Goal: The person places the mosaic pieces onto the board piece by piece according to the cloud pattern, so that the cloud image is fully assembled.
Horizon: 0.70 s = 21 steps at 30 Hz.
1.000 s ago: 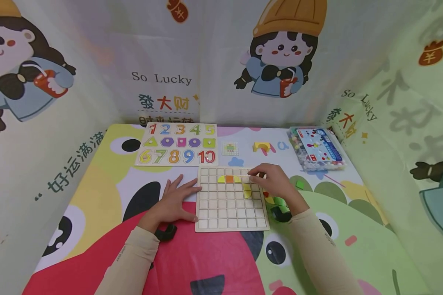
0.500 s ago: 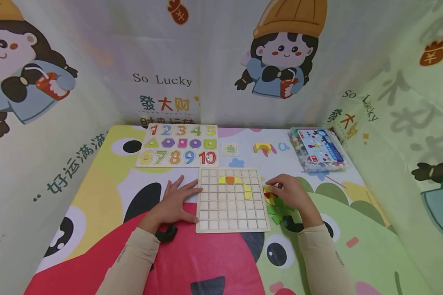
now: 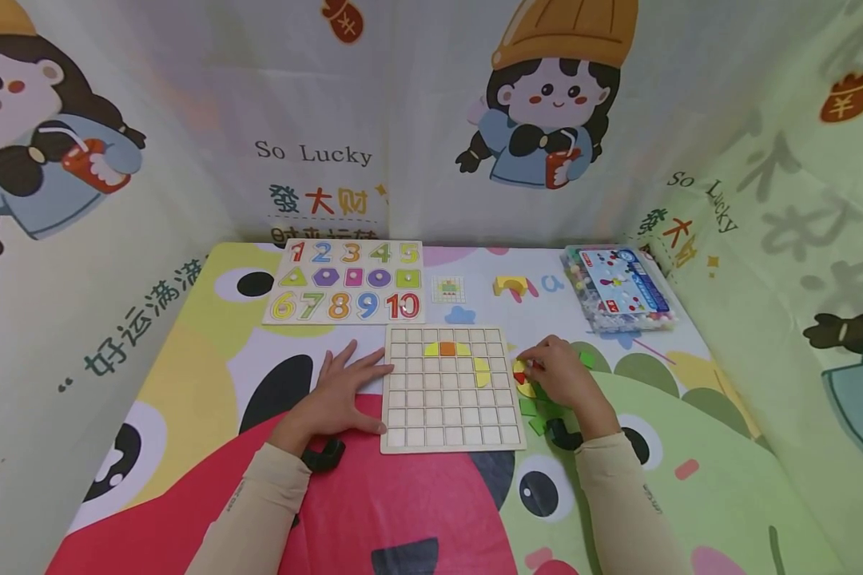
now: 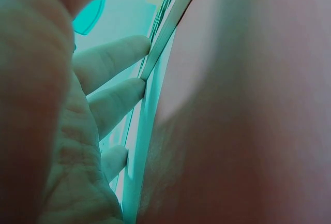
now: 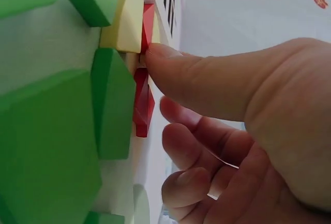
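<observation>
A wooden grid board [image 3: 444, 399] lies flat, with an orange square [image 3: 447, 349] between yellow pieces near its top, plus yellow pieces [image 3: 482, 372] lower right. My left hand [image 3: 333, 399] rests with spread fingers at the board's left edge; the left wrist view shows fingertips [image 4: 135, 45] touching that edge. Right of the board, my right hand [image 3: 562, 374] reaches into loose blocks. Its thumb touches a red block [image 5: 148, 25] beside a yellow block [image 5: 124, 22]. Its index finger is hidden, so a pinch cannot be confirmed. Green blocks [image 5: 44, 146] lie close by.
A number-and-shape puzzle board [image 3: 343, 282] lies behind the grid board. Beside it are a small pattern card [image 3: 449, 290] and a yellow arch block [image 3: 511, 285]. A clear box [image 3: 618, 289] of small colourful pieces stands back right.
My right hand has left the board's upper right area and come down to the loose blocks, its thumb now at a red one. The left hand has stayed in place.
</observation>
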{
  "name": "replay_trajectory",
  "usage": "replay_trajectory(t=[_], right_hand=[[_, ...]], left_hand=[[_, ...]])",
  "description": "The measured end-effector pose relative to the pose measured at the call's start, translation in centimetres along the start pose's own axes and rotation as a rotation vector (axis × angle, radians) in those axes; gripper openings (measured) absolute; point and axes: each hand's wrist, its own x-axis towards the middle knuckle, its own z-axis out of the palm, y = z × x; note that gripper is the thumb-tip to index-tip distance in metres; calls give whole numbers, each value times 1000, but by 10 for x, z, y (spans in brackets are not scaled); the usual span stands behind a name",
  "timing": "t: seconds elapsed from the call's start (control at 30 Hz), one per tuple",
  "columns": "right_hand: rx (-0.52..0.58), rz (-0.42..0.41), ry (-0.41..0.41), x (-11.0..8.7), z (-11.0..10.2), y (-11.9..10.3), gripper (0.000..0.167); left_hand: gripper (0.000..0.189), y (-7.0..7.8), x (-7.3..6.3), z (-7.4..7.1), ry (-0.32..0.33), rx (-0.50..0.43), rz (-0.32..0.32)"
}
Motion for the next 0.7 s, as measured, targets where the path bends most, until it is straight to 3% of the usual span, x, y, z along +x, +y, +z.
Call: replay_trajectory(t=[0.23,0.7], right_hand=[[68,71,13,1,0,2,15],[114,43,44,-7,1,5,10]], left_hand=[[101,0,0,-1,-2,-5,-7],[102,0,2,-1,-1,-7,-1]])
